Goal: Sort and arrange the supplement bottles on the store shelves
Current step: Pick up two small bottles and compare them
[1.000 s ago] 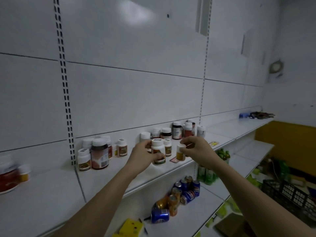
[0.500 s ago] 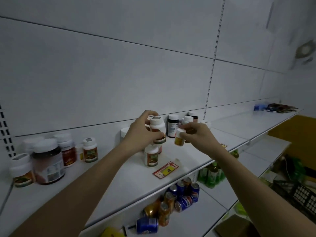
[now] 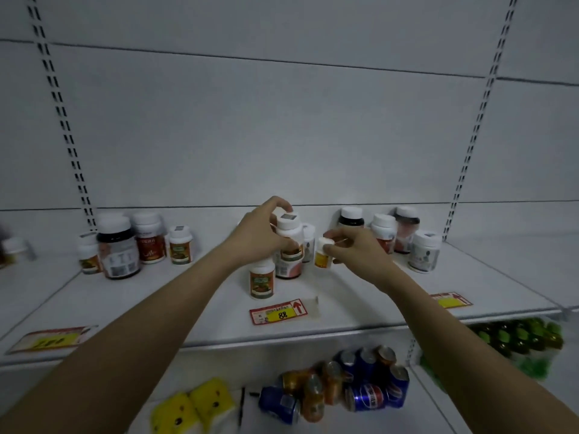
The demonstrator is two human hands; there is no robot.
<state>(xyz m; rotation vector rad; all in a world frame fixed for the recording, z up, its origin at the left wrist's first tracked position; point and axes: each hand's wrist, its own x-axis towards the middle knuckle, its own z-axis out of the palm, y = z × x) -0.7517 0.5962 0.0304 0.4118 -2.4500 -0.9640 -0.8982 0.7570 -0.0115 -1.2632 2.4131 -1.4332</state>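
Sorting bottles on the upper shelf. The left hand grasps a white-capped bottle and holds it raised above a pink-labelled bottle; half a second earlier it was held at much the same height. The right hand pinches a small yellow-labelled bottle by its cap, just right of the raised one. A third bottle stands nearer, behind a price tag. Since a second ago both bottles have left the shelf surface, suggesting regrouping is under way. More bottles stand in a left group and a right group.
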